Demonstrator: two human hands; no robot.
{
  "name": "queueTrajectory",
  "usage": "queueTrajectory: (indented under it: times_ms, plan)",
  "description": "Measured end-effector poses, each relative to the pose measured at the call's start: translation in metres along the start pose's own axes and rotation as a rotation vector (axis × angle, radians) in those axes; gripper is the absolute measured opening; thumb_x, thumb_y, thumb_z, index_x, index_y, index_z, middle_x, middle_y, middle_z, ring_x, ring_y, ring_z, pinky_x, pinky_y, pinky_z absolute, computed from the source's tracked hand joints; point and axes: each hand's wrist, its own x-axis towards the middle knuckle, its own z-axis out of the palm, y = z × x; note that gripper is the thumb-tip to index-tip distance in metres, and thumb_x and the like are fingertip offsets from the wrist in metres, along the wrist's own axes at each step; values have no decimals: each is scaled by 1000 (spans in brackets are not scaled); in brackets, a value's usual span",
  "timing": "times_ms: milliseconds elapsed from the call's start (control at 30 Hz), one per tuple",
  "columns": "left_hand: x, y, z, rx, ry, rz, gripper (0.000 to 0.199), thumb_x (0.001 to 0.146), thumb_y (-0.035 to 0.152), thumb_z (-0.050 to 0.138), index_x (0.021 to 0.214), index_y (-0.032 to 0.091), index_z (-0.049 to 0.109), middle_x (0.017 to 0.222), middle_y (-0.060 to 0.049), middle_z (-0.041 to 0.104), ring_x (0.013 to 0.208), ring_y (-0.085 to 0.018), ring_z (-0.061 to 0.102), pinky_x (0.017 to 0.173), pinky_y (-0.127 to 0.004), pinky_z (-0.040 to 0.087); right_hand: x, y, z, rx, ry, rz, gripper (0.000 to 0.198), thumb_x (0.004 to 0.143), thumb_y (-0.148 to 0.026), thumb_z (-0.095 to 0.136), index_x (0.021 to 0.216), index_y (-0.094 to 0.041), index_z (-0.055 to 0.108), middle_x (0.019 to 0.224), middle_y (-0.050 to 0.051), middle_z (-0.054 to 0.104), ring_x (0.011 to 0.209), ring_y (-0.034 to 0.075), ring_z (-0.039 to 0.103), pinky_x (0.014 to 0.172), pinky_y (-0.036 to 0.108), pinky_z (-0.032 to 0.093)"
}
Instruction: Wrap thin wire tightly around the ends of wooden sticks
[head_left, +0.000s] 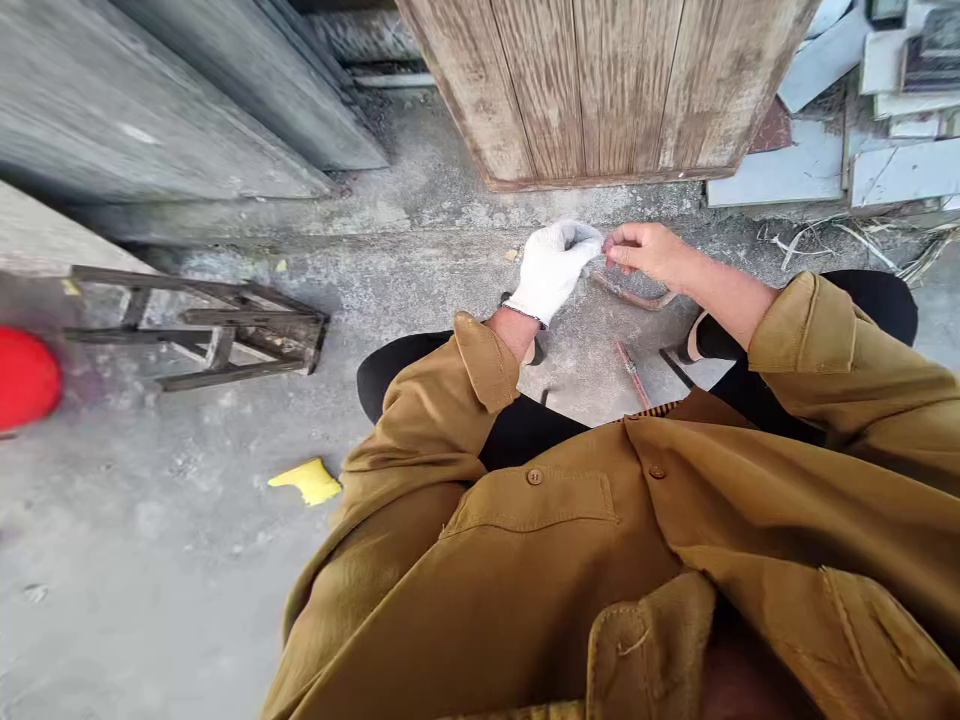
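Note:
A white knit glove covers my left hand (pixel 553 262), whose thumb and fingers come together in a pinch. Bare and closed at the fingertips, my right hand (pixel 646 250) meets it just above the floor. Whatever lies between the fingertips is too small to make out. Below the hands, a rusty bent metal bar (pixel 637 297) rests on the concrete. Nearer my body lie a thin reddish tool (pixel 634 375) and a dark flat strip (pixel 676 370), the latter partly hidden by my clothing.
A worn wooden panel (pixel 592 90) stands ahead, with stacked tiles (pixel 780 165) to its right. Leftward are grey boards (pixel 187 110), a wooden stool on its side (pixel 240 325), a red round object (pixel 26 378) and a yellow scrap (pixel 309 482) on the concrete floor.

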Motion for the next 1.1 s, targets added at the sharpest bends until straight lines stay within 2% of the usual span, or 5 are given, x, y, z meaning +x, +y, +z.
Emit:
queueTrajectory:
  times_ms: [167, 367, 533, 733, 1100]
  plan:
    - [-2, 7, -1, -5, -50, -74, 15, 86, 21, 67, 95, 12, 75, 69, -1, 70, 57, -10, 64, 58, -20, 51, 2, 1, -4, -163, 38, -97, 20, 96, -33, 63, 96, -15, 72, 82, 5, 67, 73, 17, 58, 77, 33, 48]
    - [-6, 15, -4, -105, -126, -239, 14, 84, 20, 74, 93, 10, 74, 65, -3, 68, 51, -10, 61, 56, -23, 53, -3, 0, -9, -560, 115, -413, 35, 100, -27, 60, 133, -17, 64, 123, 14, 65, 102, 25, 63, 89, 39, 49]
    - [-7, 17, -8, -150, -238, -292, 12, 82, 19, 77, 87, 9, 72, 67, -5, 70, 49, -10, 61, 56, -24, 54, -6, 4, -10, -794, 38, -594, 34, 103, -22, 51, 135, -21, 64, 133, 11, 62, 109, 24, 62, 86, 34, 48]
    - [-7, 18, -9, -169, -290, -336, 16, 80, 20, 79, 86, 10, 69, 64, -4, 69, 47, -9, 60, 54, -22, 53, -11, 1, -9, -1051, 19, -578, 31, 107, -27, 46, 126, -21, 70, 124, 9, 67, 89, 20, 62, 67, 30, 40]
    - [-8, 15, -10, -251, -287, -285, 21, 82, 24, 78, 96, 9, 71, 67, -4, 70, 52, -10, 64, 56, -21, 52, -11, 0, -10, -1033, 56, -531, 35, 110, -29, 39, 114, -21, 73, 115, 11, 68, 87, 21, 60, 73, 34, 42]
